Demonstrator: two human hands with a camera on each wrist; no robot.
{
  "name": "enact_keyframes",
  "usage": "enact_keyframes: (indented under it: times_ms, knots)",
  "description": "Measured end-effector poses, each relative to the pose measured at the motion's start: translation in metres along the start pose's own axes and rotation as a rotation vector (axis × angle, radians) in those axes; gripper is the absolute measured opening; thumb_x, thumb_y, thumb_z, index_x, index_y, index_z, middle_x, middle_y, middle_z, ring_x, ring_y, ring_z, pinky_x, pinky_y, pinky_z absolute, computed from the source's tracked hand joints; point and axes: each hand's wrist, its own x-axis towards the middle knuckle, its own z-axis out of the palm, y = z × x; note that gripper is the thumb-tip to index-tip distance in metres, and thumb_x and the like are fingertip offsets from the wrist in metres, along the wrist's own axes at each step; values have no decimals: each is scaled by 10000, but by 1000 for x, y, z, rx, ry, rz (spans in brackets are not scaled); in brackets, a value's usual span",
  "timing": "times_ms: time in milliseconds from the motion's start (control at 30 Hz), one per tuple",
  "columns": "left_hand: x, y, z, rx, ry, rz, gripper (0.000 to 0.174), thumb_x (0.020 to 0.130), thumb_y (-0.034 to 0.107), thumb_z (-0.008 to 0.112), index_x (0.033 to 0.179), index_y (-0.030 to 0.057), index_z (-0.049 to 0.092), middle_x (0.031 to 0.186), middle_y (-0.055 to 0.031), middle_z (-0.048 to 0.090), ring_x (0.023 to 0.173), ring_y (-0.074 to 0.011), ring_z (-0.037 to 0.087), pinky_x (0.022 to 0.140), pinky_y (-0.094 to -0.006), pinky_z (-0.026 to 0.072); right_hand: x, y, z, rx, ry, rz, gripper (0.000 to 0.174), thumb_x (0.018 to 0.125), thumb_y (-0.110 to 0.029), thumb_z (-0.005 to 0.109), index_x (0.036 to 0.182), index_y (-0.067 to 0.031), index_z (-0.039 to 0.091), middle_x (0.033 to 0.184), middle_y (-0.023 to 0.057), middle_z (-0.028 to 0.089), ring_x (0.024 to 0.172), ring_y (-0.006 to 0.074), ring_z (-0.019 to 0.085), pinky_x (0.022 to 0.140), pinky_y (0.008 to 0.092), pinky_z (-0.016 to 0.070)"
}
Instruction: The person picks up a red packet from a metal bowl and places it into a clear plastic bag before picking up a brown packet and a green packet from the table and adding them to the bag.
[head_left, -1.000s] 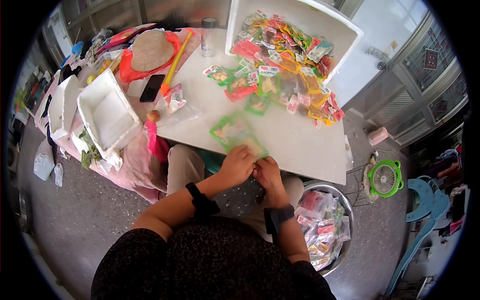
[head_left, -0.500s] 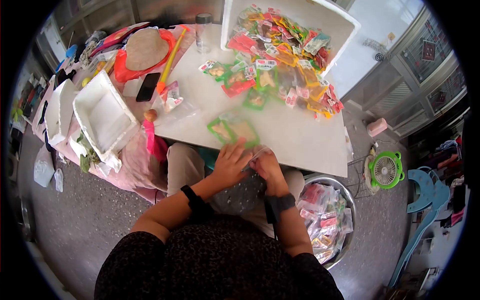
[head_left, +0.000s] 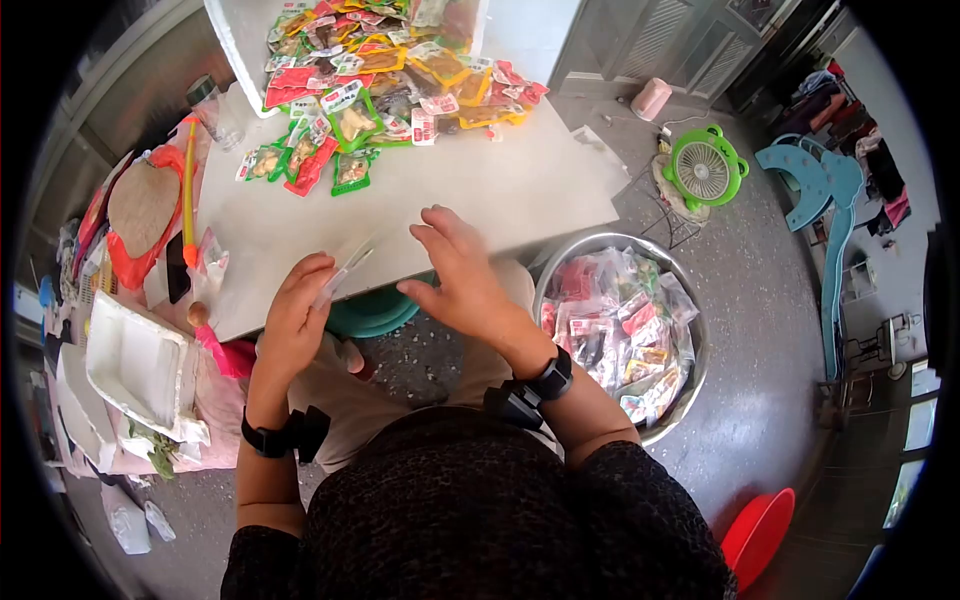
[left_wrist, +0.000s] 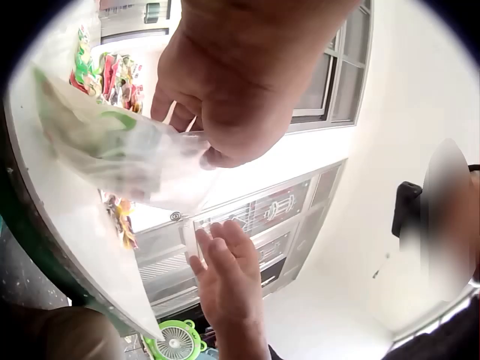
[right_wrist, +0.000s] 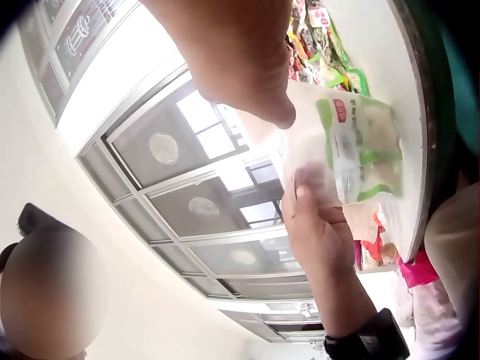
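White table is filling the middle, foam box is sitting at its far side, metal basin is standing on the floor by the person's right. Clear bag is hanging over the near table edge, looking thin and translucent, green-edged packets showing through near one end. Left hand is pinching the bag between thumb and fingers; right hand is holding nothing, fingers spread, apart from it. Versus half a second ago: both hands were together at the table edge, with green packets lying just past them; now the packets are sitting in the bag, hands are apart, and the head view is pointing further right, bringing in a red tub. Head view is catching the bag nearly edge-on; right wrist view is showing its broad side, plus a small red label on a packet.
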Motion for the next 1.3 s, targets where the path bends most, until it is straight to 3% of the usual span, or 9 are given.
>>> enact_keyframes:
  times_ms: [100, 233, 267, 367, 567, 833, 933, 1100, 1300]
  knots:
    - [0, 29, -21, -133, -173, -90, 214, 752, 36, 458, 955, -11, 508, 993, -149, 518, 917, -288, 507, 783, -316, 396, 4, -20, -11, -70, -206, -122, 532, 573, -198, 672, 1039, -50, 461, 1120, 136, 392, 1121, 306, 314, 887, 481, 231]
    - [-6, 42, -21, -221, -318, -128, 204, 772, 49, 460, 961, 2, 519, 961, -125, 544, 874, -256, 528, 754, -306, 409, 2, -33, -22, -160, -429, -96, 535, 582, -208, 678, 1041, -61, 448, 945, 68, 513, 991, 233, 440, 871, 497, 237]
    - [-8, 43, -18, -230, -353, -123, 203, 774, 55, 462, 962, 5, 520, 960, -122, 545, 871, -252, 529, 752, -304, 410, -1, -35, -26, -141, -258, -160, 293, 615, -142, 603, 881, -72, 502, 746, 49, 543, 815, 239, 503, 787, 452, 328]
    - [-14, 41, -5, -284, -419, -124, 196, 778, 56, 467, 961, 16, 525, 953, -115, 546, 854, -236, 533, 739, -301, 417, -11, -27, -33, 124, -710, -14, 166, 663, -129, 556, 799, -47, 508, 734, 108, 533, 737, 283, 510, 674, 389, 388]
    - [-17, 38, 16, -488, -355, -312, 179, 813, 103, 471, 962, 14, 518, 876, -54, 544, 755, -120, 530, 664, -234, 416, -29, -1, -81, 219, -546, 97, 118, 732, -135, 501, 746, -17, 498, 708, 154, 514, 706, 321, 502, 610, 391, 388]
    - [-59, -42, 43, -387, -332, -532, 187, 809, 112, 469, 955, 5, 516, 812, -22, 533, 746, -86, 485, 650, -219, 397, -38, 90, -174, -351, -52, 318, 94, 723, -90, 505, 754, -2, 513, 703, 152, 525, 685, 320, 507, 611, 370, 406]
    - [-81, -62, 51, -288, -372, -588, 195, 794, 117, 480, 949, 5, 518, 829, -37, 545, 755, -100, 494, 664, -222, 400, -70, 142, -179, -697, -43, 119, 57, 686, -72, 515, 726, -32, 523, 697, 123, 535, 688, 301, 517, 604, 381, 404]
    - [-115, -81, 57, -226, -373, -688, 196, 773, 123, 498, 930, 8, 522, 836, -52, 557, 767, -118, 511, 679, -234, 407, -185, 196, -151, -1007, -122, 370, 65, 687, -93, 436, 662, -89, 497, 654, 82, 532, 653, 271, 523, 580, 415, 390]
    - [-131, -88, 60, -231, -336, -696, 193, 765, 126, 495, 923, 20, 527, 806, -58, 561, 758, -129, 523, 673, -246, 414, -298, 222, -113, -821, -441, 787, 113, 711, -104, 430, 746, -63, 529, 726, 152, 557, 716, 321, 552, 631, 421, 435]
